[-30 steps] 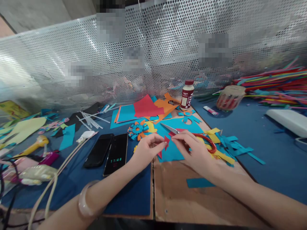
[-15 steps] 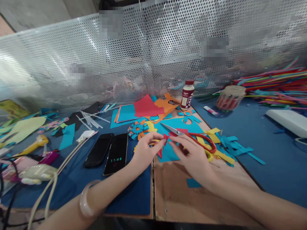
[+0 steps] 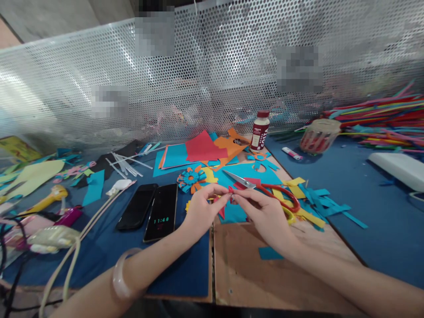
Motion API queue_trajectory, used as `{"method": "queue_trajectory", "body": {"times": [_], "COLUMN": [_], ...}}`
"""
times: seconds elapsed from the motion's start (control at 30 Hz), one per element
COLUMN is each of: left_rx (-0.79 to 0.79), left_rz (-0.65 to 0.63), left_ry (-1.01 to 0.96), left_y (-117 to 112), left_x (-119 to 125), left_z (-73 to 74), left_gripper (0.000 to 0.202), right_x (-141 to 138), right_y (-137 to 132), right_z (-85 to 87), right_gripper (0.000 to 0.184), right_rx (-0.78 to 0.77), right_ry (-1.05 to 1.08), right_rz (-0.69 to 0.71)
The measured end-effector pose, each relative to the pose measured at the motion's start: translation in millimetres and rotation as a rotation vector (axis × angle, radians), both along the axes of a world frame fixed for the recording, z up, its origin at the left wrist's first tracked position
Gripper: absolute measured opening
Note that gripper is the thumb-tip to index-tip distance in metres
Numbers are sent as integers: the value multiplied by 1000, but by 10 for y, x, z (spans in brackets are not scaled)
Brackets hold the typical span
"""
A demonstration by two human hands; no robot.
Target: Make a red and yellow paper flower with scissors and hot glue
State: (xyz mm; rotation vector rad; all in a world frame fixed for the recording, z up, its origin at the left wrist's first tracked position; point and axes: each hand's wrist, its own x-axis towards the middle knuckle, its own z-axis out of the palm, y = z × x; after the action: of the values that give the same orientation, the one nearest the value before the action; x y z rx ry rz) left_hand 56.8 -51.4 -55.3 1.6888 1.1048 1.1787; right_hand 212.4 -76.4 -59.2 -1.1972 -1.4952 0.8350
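Note:
Between the fingertips of both hands is a small piece of red paper [image 3: 231, 190], mostly covered by the fingers. My left hand [image 3: 205, 210] pinches it from the left, thumb and forefinger closed. From the right, my right hand [image 3: 265, 216] grips it with thumb and forefinger. Just beyond the hands lie scissors [image 3: 245, 181] with red handles, blades pointing left, on a blue paper sheet [image 3: 232, 170]. A blue and orange paper flower [image 3: 191, 177] rests left of the scissors. Under the hands more red paper scraps partly show.
Two phones [image 3: 137, 206] lie left of my left hand. Behind are stacked coloured sheets [image 3: 205, 148] and a brown-labelled bottle [image 3: 260, 131]. Blue and yellow paper strips [image 3: 318, 201] spread rightward, near a jar [image 3: 319, 137]. A glue gun [image 3: 49, 198] and cables sit left. A perforated metal panel [image 3: 212, 79] closes the back.
My right fingertips have closed in on the red paper and now meet my left fingertips, so less of it shows. The things on the table stay as they were.

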Motion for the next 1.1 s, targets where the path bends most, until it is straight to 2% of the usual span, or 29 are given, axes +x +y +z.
{"method": "queue_trajectory", "body": {"times": [0.2,0.37,0.53,0.7,0.87,1.1], "left_rx": [-32,-114,-113,-176,-212,-268], "left_rz": [20,-10,9,-12,23,39], "left_ry": [-73,-103,-124,-243,-340,-371], "left_y": [-19,-16,-17,-20,-1,-14], "left_x": [12,2,10,28,35,45], "left_z": [-1,7,19,22,-3,7], "left_gripper": [15,26,20,17,18,18], "right_x": [-22,-27,-24,-16,-11,2], "right_y": [6,10,40,84,92,51], "right_z": [9,10,-35,-106,-114,-19], "right_gripper": [21,22,27,28,29,21], "right_rx": [-94,-151,-229,-222,-252,-120], "right_ry": [117,177,285,334,352,176], "right_rz": [-17,8,62,114,108,54]}}
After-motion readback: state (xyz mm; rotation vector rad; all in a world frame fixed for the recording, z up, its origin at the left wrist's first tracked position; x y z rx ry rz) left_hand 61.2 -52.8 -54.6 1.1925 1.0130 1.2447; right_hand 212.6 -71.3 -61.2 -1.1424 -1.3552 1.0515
